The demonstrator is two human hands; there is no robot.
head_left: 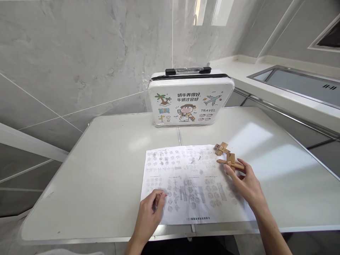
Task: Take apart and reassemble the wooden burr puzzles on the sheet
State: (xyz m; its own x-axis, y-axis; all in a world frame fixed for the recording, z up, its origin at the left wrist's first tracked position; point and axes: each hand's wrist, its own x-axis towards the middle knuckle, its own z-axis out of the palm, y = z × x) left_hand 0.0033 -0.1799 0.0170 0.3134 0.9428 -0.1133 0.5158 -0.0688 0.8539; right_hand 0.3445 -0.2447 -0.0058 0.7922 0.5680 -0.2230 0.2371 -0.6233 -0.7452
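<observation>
My right hand has its thumb and fingers closed round a wooden interlocking puzzle, over the right part of a printed sheet. Its light brown bars cross one another, and one carries a dark mark like a 3. Just behind it, at the sheet's upper right corner, lies a second small cluster of crossed wooden pieces, also with dark marks. My left hand rests on the lower left of the instruction sheet, fingers curled in and nothing visible in them. Rows of small diagrams cover the creased white paper.
A white hard-shell case with cartoon prints and a black handle, wrapped in clear plastic, stands at the back of the white folding table. Behind it is a grey marbled wall. A white counter runs along the right.
</observation>
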